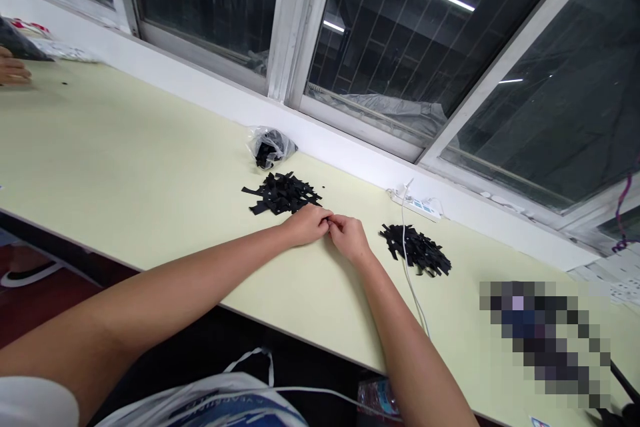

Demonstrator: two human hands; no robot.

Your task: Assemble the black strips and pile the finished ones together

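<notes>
White sleeve (35, 403) at lower left; mid-frame, left hand (307, 224) and right hand (349, 237) pinch a small dark piece (328, 219), which could slip if that narrow pinch loosens

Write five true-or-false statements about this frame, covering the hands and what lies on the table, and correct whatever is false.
1. The left hand and right hand meet at a small dark piece. True.
2. The clear plastic bag is empty. False: it holds black pieces.
3. A white cable crosses the right pile of black strips. True.
4. The power strip lies in front of the right pile. False: it lies behind it, near the window wall.
5. Another person's hand shows at the picture's right edge. False: it shows at the left edge.
</notes>
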